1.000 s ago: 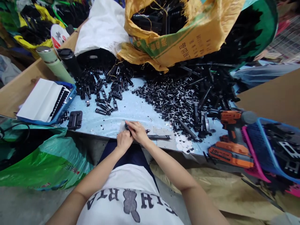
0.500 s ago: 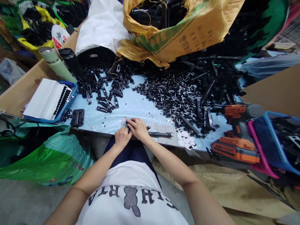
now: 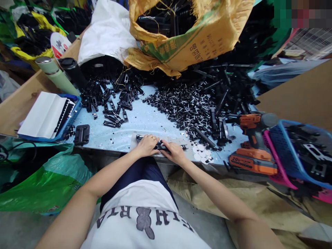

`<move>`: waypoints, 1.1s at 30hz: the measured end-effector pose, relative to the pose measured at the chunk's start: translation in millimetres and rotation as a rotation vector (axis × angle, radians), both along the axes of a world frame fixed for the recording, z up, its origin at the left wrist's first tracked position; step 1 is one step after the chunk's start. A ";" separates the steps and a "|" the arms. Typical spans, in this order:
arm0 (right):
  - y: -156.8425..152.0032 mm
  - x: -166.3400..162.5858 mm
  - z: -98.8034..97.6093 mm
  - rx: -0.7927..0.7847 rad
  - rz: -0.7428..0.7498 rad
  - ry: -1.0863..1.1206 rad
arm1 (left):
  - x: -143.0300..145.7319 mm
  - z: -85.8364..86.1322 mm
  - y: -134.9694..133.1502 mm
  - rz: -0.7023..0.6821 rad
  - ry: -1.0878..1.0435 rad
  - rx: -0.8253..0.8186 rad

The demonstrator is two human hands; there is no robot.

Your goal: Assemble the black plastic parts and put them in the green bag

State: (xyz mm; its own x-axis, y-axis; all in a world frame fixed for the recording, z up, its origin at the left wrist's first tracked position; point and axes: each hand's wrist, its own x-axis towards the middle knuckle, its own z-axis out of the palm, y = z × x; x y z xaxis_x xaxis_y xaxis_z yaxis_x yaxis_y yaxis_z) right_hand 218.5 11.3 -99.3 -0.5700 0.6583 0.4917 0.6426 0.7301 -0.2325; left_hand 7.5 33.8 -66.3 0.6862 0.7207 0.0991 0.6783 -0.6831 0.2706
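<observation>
A long black bar-shaped part point(image 3: 140, 138) lies along the front edge of the blue-covered bench, its far right tip showing past my fingers. My left hand point(image 3: 148, 145), with a ring on one finger, is closed over its middle. Just to the right, my right hand point(image 3: 174, 152) grips the same part between thumb and fingers. What the fingertips press on is hidden. Beyond both hands spreads a heap of small black-headed pins point(image 3: 184, 107) with pale shafts. Flat white discs point(image 3: 201, 152) lie right of my right hand.
An orange cordless drill point(image 3: 252, 148) stands at the right, beside a blue basket point(image 3: 287, 152) of parts. Black slotted pieces point(image 3: 114, 119) lie left of the pins. A yellow sack point(image 3: 197, 48) and a white sack point(image 3: 106, 31) stand behind. Far left are a basket point(image 3: 66, 126) and flasks.
My hands have moved apart along the black part: the right hand slid to the right, and the left hand turned over onto its middle. The left end of the part is now uncovered.
</observation>
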 end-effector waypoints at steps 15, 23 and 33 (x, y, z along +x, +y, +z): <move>48.5 25.3 -1.0 0.006 0.314 -0.227 | 12.0 -3.7 -1.0 0.140 -0.028 -0.062; 56.4 33.0 22.0 0.005 0.177 -0.460 | -12.9 6.9 -7.9 0.033 0.093 0.014; 18.5 14.3 79.2 -0.192 0.127 -0.354 | -32.4 34.1 9.9 0.143 0.039 0.000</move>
State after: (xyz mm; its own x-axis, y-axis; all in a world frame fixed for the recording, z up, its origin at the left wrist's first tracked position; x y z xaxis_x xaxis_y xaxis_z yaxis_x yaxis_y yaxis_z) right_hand 232.8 29.7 -20.1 -0.7643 0.6324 0.1261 0.6149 0.7736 -0.1530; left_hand -24.9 43.6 -32.2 0.5798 0.8113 0.0744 0.7786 -0.5787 0.2425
